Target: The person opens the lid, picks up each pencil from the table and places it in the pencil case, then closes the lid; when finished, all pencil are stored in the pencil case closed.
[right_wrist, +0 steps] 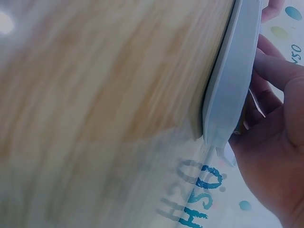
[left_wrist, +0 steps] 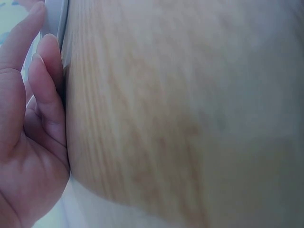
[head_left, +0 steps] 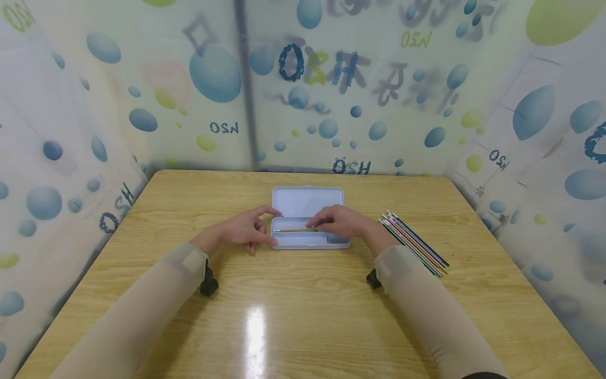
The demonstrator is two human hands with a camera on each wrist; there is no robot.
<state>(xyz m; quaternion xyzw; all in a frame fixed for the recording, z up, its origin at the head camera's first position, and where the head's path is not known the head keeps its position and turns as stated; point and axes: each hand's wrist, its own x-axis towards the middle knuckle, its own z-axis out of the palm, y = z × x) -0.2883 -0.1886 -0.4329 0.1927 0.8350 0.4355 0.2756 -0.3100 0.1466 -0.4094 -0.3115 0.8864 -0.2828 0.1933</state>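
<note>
A pale pencil case (head_left: 298,241) lies on the table with its lid (head_left: 307,201) tipped back. My left hand (head_left: 243,227) is at the case's left end, thumb at the front corner and straight index finger near the hinge, other fingers bent beside it. Over the rear compartment, my right hand (head_left: 342,220) pinches a thin yellow pencil (head_left: 295,229), which lies lengthwise along that compartment. In the right wrist view the case's side wall (right_wrist: 232,80) hides the pencil and part of the fingers. The left wrist view shows the case's edge (left_wrist: 54,19) by the left fingertips.
A loose bundle of several thin pencils (head_left: 414,245) in different colours lies slantwise on the wooden table (head_left: 303,300), right of the case and beside the right forearm. Patterned cloth walls (head_left: 331,105) with blue and green dots surround the table's back and sides.
</note>
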